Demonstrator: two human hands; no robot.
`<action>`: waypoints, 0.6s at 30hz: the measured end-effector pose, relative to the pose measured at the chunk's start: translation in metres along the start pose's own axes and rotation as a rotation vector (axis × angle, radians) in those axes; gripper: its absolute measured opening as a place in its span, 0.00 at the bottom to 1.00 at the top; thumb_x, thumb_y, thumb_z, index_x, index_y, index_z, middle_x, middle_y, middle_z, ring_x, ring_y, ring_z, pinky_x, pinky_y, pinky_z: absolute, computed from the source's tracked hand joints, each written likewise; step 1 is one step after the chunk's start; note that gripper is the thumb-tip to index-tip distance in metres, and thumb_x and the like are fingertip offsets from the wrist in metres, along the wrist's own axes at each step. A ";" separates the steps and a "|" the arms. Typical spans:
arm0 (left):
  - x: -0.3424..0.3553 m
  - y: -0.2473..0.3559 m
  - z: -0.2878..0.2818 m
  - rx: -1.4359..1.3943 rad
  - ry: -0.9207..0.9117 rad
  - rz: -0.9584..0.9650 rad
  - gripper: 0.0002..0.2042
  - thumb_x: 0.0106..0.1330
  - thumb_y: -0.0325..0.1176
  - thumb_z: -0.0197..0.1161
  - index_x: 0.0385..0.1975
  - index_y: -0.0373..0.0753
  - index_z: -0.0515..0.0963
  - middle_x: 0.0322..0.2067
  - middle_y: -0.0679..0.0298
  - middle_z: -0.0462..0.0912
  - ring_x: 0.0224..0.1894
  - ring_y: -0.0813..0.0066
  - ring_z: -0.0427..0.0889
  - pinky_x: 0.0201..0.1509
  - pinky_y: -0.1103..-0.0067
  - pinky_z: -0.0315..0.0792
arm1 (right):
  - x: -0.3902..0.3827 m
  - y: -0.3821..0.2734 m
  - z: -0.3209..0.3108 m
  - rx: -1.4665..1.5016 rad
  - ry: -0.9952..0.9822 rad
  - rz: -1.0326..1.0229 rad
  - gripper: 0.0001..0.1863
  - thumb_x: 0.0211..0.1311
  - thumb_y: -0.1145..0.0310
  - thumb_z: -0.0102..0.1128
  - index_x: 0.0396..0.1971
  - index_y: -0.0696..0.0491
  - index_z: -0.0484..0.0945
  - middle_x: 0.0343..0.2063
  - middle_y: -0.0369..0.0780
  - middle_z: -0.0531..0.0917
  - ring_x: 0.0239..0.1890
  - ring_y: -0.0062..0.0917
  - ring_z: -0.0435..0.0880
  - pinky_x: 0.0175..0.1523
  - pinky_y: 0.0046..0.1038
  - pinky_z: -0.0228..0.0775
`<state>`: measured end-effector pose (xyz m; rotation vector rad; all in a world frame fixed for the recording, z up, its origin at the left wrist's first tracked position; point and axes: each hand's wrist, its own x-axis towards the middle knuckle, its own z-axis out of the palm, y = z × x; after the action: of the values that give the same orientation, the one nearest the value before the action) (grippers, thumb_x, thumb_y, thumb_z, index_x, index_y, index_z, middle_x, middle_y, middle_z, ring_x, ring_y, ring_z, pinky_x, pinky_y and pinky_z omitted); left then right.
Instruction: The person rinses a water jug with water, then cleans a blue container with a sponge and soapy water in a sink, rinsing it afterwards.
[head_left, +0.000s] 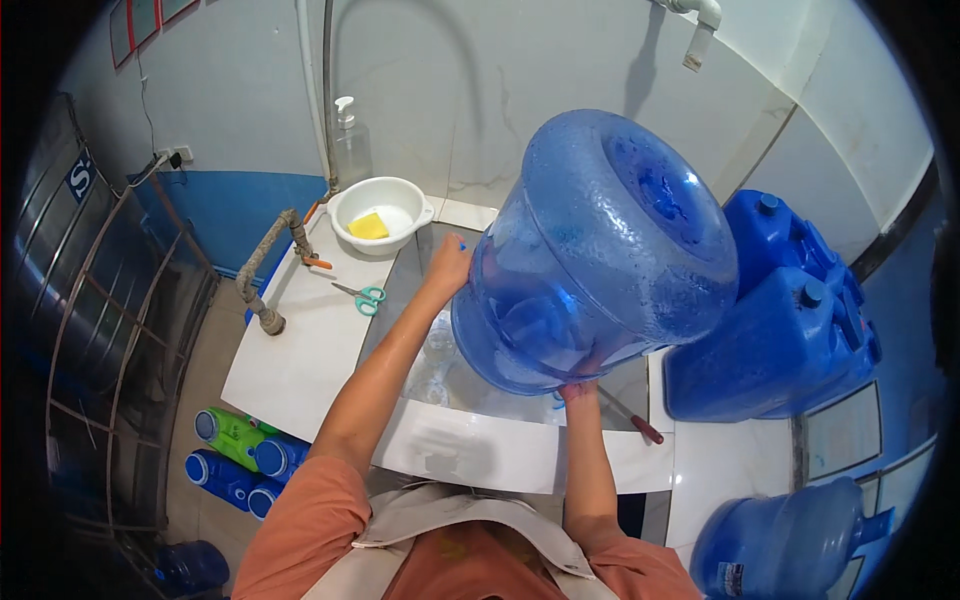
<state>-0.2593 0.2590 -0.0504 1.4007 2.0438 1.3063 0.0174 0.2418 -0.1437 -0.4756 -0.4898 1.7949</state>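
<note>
A large, clear blue water jug (610, 260) is tilted over the sink (410, 370), its round base turned up toward me and wet with drops. My left hand (450, 262) is closed against the jug's left side, its fingertips partly hidden; a small bit of blue shows at the fingers. From below, my right hand (580, 388) holds the jug near its lower edge, and most of those fingers are behind the plastic. Close to my right wrist lies a tool with a dark red handle (647, 430).
A white basin (384, 205) holds a yellow sponge (368, 226) beside a pump bottle (351, 145). Teal-handled scissors (370, 300) lie near a wrapped pipe (262, 270). Blue jerrycans (770, 345) and another water jug (780, 545) stand at right. Coloured bottles (230, 437) are low at left.
</note>
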 end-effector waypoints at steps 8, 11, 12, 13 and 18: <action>0.001 -0.012 -0.033 -0.256 0.061 0.190 0.13 0.59 0.27 0.51 0.43 0.33 0.66 0.36 0.48 0.76 0.40 0.55 0.77 0.41 0.69 0.71 | -0.019 -0.015 0.013 0.059 0.067 -0.028 0.34 0.58 0.39 0.40 0.57 0.48 0.59 0.55 0.46 0.63 0.56 0.44 0.63 0.55 0.48 0.62; -0.006 -0.066 -0.027 -0.917 -0.035 -0.197 0.13 0.60 0.24 0.50 0.46 0.35 0.67 0.36 0.55 0.76 0.38 0.62 0.77 0.37 0.73 0.73 | -0.042 -0.026 0.061 -0.153 0.244 -0.192 0.35 0.57 0.39 0.40 0.57 0.48 0.59 0.56 0.47 0.61 0.56 0.45 0.62 0.54 0.51 0.61; -0.013 -0.077 -0.022 -1.171 -0.054 -0.364 0.14 0.60 0.24 0.50 0.47 0.36 0.67 0.36 0.57 0.75 0.36 0.64 0.77 0.37 0.75 0.73 | -0.044 -0.032 0.059 -0.141 0.253 -0.203 0.35 0.57 0.39 0.40 0.57 0.47 0.59 0.56 0.48 0.61 0.56 0.45 0.62 0.54 0.52 0.61; -0.020 -0.084 -0.015 -1.423 -0.085 -0.540 0.14 0.61 0.23 0.50 0.48 0.37 0.67 0.35 0.59 0.74 0.35 0.66 0.76 0.36 0.77 0.74 | -0.047 -0.037 0.054 -0.114 0.260 -0.216 0.35 0.57 0.39 0.41 0.57 0.47 0.59 0.56 0.48 0.61 0.56 0.45 0.62 0.54 0.52 0.60; -0.047 -0.099 0.023 -1.814 -0.185 -0.898 0.09 0.59 0.32 0.57 0.37 0.39 0.69 0.29 0.61 0.70 0.27 0.72 0.71 0.27 0.83 0.70 | -0.056 -0.044 0.033 -0.031 0.238 -0.240 0.34 0.56 0.39 0.42 0.57 0.46 0.59 0.57 0.48 0.60 0.57 0.45 0.62 0.54 0.55 0.59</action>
<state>-0.2766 0.2208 -0.1541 -0.2317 0.4510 1.5330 0.0484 0.1966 -0.0883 -0.6173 -0.3909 1.4809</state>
